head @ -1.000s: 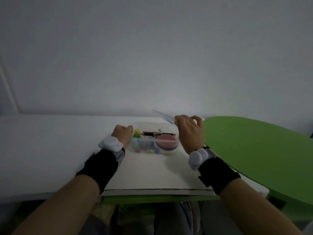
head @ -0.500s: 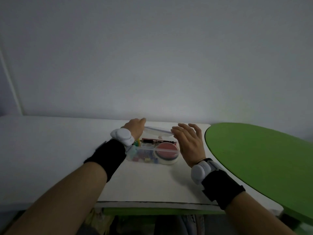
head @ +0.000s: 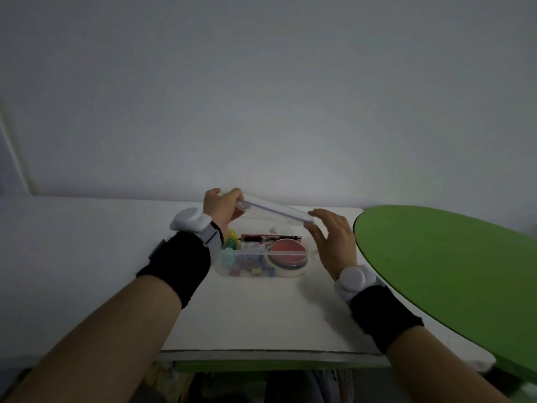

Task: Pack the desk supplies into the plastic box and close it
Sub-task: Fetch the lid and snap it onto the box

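— Two hands on the lid point(head: 274, 211) now?
— Yes. The left hand point(head: 222, 209) grips its raised left end; half a second ago the lid lay lower, behind the box.
— And the box?
— The plastic box point(head: 226, 271) sits on the white table point(head: 261, 315) under the tilted lid, supplies point(head: 255, 263) inside. The right hand point(head: 334, 239) pinches the lower right end.
— So packing looks done?
— Likely; closing remains.

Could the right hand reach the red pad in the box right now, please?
Probably not just yet: the right hand pinches one end of the lid, the left hand grips the other, and it hangs tilted over the box holding the red pad.
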Demonstrator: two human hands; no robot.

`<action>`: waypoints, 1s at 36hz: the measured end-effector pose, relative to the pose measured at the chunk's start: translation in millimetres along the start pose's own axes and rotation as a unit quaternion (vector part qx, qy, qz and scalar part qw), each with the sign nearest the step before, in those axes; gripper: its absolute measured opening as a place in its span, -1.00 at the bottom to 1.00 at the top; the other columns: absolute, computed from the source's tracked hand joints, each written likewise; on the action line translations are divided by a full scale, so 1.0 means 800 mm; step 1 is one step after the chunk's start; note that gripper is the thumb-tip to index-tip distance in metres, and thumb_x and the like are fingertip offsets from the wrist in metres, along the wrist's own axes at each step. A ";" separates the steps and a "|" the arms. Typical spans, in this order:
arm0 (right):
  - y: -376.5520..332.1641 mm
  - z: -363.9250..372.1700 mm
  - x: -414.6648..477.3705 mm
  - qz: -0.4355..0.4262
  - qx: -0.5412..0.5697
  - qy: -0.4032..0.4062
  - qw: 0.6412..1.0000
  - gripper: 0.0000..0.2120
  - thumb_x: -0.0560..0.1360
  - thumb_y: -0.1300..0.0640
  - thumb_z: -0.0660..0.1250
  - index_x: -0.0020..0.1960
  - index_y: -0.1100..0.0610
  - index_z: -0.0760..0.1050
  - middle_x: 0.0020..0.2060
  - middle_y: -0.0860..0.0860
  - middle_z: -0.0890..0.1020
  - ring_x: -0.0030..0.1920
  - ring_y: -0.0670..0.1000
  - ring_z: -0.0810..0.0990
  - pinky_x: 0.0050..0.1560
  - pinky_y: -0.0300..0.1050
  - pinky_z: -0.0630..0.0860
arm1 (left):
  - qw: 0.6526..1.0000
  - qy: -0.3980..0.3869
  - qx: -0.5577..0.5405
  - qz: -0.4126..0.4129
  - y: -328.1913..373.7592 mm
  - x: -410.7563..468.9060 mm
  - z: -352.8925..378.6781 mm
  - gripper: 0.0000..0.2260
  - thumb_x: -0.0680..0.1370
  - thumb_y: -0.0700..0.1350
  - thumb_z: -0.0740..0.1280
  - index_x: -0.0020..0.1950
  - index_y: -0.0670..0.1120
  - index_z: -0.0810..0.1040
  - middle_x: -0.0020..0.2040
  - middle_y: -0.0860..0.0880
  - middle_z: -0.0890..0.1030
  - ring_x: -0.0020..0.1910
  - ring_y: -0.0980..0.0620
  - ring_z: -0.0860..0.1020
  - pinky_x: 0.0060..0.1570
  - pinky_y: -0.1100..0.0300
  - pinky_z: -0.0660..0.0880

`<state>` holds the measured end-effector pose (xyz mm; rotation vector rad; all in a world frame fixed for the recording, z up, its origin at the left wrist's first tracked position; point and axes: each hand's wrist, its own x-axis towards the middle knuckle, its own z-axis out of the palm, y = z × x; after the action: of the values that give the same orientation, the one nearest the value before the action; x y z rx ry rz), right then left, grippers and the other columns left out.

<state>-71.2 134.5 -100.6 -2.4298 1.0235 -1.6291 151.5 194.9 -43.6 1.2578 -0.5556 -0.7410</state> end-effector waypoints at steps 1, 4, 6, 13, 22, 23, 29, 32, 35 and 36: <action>0.002 0.001 0.001 0.045 0.018 -0.011 0.999 -0.75 0.50 0.04 0.37 0.13 0.13 0.57 0.07 0.05 0.65 0.06 0.14 0.57 0.09 -0.11 0.41 | 1.000 -0.010 -0.028 -0.011 0.002 -0.004 0.000 -0.38 0.45 -0.27 0.31 0.47 -0.24 0.16 -0.13 -0.15 0.49 -0.27 -0.03 0.46 -0.07 0.07 0.52; 0.003 0.007 0.003 0.172 0.088 -0.039 0.980 -0.64 0.51 -0.05 0.33 0.25 0.07 0.47 0.12 0.01 0.61 0.02 0.03 0.58 0.05 -0.06 0.47 | 0.997 -0.037 -0.067 -0.020 0.006 -0.013 -0.003 -0.55 0.47 -0.31 0.27 0.33 -0.20 0.26 -0.03 -0.16 0.44 -0.15 -0.08 0.48 -0.11 0.08 0.57; 0.002 0.009 0.008 0.248 0.155 -0.044 0.955 -0.61 0.51 -0.06 0.32 0.29 0.06 0.43 0.11 0.00 0.61 -0.02 0.00 0.60 0.05 -0.09 0.48 | 0.997 -0.049 -0.063 -0.015 0.007 -0.019 -0.005 -0.37 0.47 -0.32 0.28 0.48 -0.18 0.09 -0.01 -0.17 0.46 -0.18 -0.05 0.50 -0.14 0.10 0.58; 0.008 0.006 0.022 0.328 0.267 -0.001 0.906 -0.71 0.53 0.10 0.30 0.19 0.21 0.55 0.04 0.06 0.62 0.00 0.01 0.53 0.24 0.15 0.48 | 0.995 -0.082 -0.060 -0.021 0.001 -0.033 -0.030 -0.91 0.53 -0.28 0.17 -0.02 -0.25 0.43 0.08 -0.26 0.58 -0.34 -0.15 0.60 -0.29 0.12 0.63; 0.001 0.003 0.024 0.416 0.362 0.006 0.834 -0.75 0.42 0.32 0.33 0.08 0.20 0.60 -0.37 -0.01 0.52 -0.39 -0.07 0.42 -0.35 -0.26 0.41 | 0.992 0.023 0.107 0.066 -0.012 -0.023 -0.054 -0.83 0.47 -0.13 0.38 0.00 -0.14 0.48 -0.24 -0.09 0.61 -0.48 0.07 0.40 -0.44 0.22 0.34; 0.003 0.003 0.021 0.411 0.346 0.001 0.844 -0.76 0.42 0.32 0.33 0.07 0.21 0.61 -0.38 -0.01 0.52 -0.39 -0.07 0.41 -0.36 -0.25 0.39 | 0.991 0.017 0.113 0.067 -0.015 -0.024 -0.057 -0.80 0.46 -0.13 0.39 0.02 -0.14 0.48 -0.28 -0.09 0.60 -0.49 0.05 0.37 -0.45 0.22 0.31; 0.003 0.004 0.012 0.325 0.220 -0.054 0.918 -0.86 0.41 0.22 0.37 -0.08 0.03 0.61 -0.11 0.02 0.65 -0.12 0.07 0.60 -0.01 -0.02 0.53 | 0.992 0.005 0.120 0.044 -0.037 -0.033 -0.074 -0.70 0.43 0.00 0.46 0.03 -0.10 0.48 -0.29 -0.07 0.58 -0.47 0.02 0.38 -0.42 0.21 0.38; -0.001 0.007 0.008 0.293 0.185 -0.071 0.935 -0.87 0.41 0.16 0.37 -0.07 0.00 0.59 -0.06 0.01 0.64 -0.04 0.09 0.61 0.04 0.00 0.54 | 0.995 0.008 0.098 0.032 -0.043 -0.035 -0.079 -0.66 0.42 -0.04 0.48 0.09 -0.13 0.47 -0.29 -0.07 0.55 -0.45 0.00 0.42 -0.41 0.20 0.46; -0.004 0.009 0.006 0.283 0.166 -0.079 0.941 -0.86 0.42 0.13 0.38 -0.03 0.02 0.60 -0.02 0.02 0.63 -0.01 0.07 0.60 0.07 -0.03 0.51 | 0.995 0.010 0.093 0.026 -0.046 -0.034 -0.080 -0.64 0.43 -0.09 0.47 0.14 -0.14 0.44 -0.27 -0.09 0.53 -0.38 -0.02 0.48 -0.47 0.22 0.51; -0.005 0.010 0.007 0.285 0.167 -0.079 0.941 -0.85 0.42 0.13 0.38 -0.01 0.03 0.60 -0.02 0.03 0.62 0.00 0.07 0.59 0.07 -0.02 0.51 | 0.995 0.011 0.093 0.026 -0.046 -0.033 -0.081 -0.63 0.43 -0.10 0.47 0.15 -0.14 0.44 -0.25 -0.10 0.53 -0.36 -0.03 0.50 -0.48 0.23 0.52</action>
<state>-61.6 132.1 -98.4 -1.7843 1.1648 -1.2620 174.5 251.4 -93.7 1.4172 -0.6484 -0.6408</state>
